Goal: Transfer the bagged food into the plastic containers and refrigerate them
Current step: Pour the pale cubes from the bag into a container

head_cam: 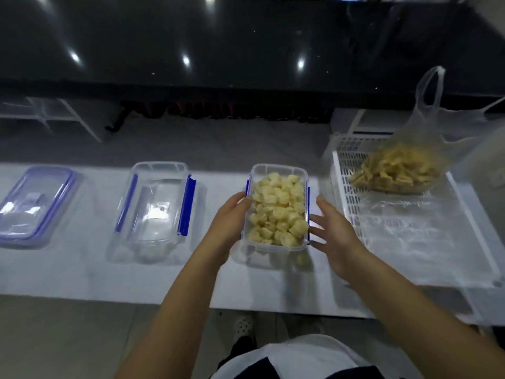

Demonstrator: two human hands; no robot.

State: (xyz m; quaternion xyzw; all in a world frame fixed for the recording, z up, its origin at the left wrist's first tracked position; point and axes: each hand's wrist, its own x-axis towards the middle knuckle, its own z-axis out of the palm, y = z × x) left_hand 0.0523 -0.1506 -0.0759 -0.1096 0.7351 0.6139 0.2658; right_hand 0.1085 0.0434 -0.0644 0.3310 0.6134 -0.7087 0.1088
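A clear plastic container (pixel 276 168) with blue side clips sits at the table's middle, filled with pale yellow food chunks (pixel 278 212). My left hand (pixel 229 222) grips its left wall, thumb at the rim. My right hand (pixel 336 236) lies at its right side with fingers straight and spread, the fingertips touching the wall. A thin clear bag (pixel 426 124) holding yellowish food strips (pixel 396 175) stands in a white slotted basket (pixel 338 203) to the right. One loose chunk (pixel 302 259) lies just in front of the container.
A clear lid with blue clips (pixel 155 203) lies left of the filled container, and a blue-rimmed lidded container (pixel 35 203) sits farther left. A crumpled empty plastic bag (pixel 407 231) lies in the basket. A dark glossy counter runs behind the white table (pixel 82 274).
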